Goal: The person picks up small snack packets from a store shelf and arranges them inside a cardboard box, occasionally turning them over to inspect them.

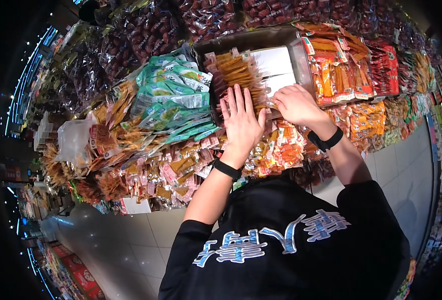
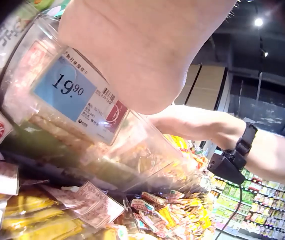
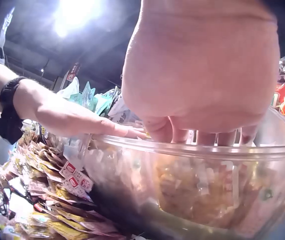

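My left hand (image 1: 243, 125) lies with straight fingers on the near end of a row of brown snack packets (image 1: 235, 70) standing in a clear-walled bin (image 1: 305, 62). Right of it, my right hand (image 1: 298, 105) reaches over the bin's near edge, its fingers bent downward; whether they hold anything is hidden. White sheets (image 1: 273, 62) lie in the bin beyond that hand. In the left wrist view a price tag (image 2: 75, 95) reading 19.90 hangs on the bin front under the left palm. The right wrist view shows the right fingers (image 3: 207, 137) behind the clear rim (image 3: 197, 149).
Green packets (image 1: 173, 95) fill the section at left, orange packets (image 1: 333, 65) the one at right. Bags of dark red fruit (image 1: 206, 17) line the back. More small packets (image 1: 176, 172) hang along the front, above a tiled floor (image 1: 136, 240).
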Available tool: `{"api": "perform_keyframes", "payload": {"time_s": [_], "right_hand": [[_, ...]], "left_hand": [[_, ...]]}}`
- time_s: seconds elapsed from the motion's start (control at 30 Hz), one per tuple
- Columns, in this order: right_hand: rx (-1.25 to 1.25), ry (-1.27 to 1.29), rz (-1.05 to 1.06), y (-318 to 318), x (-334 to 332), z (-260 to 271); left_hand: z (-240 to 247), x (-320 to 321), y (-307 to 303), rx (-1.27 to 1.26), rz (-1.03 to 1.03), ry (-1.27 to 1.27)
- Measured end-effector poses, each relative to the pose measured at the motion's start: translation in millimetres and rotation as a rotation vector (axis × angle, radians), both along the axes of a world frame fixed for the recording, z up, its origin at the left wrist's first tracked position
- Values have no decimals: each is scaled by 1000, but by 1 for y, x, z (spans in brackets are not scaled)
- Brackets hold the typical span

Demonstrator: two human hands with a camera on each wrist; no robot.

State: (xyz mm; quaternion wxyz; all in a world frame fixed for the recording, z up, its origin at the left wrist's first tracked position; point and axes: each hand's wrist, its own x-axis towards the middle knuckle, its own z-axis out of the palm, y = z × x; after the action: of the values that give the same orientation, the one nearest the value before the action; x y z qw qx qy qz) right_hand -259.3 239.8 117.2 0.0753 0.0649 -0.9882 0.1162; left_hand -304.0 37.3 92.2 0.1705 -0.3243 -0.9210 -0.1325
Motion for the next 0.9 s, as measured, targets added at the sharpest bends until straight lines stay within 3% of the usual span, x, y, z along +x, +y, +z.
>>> {"api": "perform_keyframes", "payload": {"time_s": [0.27, 0.37, 0.57, 0.67, 0.8, 0.9], "right_hand": [[62, -4, 69, 5, 14, 0], [-56, -35, -19, 0, 14, 13], [-47, -87, -46, 9, 7, -2], [-148, 122, -112, 3, -6, 18], [-387, 23, -231, -2, -48, 55], [-532, -81, -189, -8, -96, 70]], "left_hand": [[-4, -1, 1, 14, 25, 16], [-4, 0, 1, 19, 23, 25], [-6, -1, 0, 33, 9, 16], [-5, -1, 0, 31, 11, 0], [-5, -1, 0, 40, 10, -2], [-4, 0, -1, 38, 10, -11]]}}
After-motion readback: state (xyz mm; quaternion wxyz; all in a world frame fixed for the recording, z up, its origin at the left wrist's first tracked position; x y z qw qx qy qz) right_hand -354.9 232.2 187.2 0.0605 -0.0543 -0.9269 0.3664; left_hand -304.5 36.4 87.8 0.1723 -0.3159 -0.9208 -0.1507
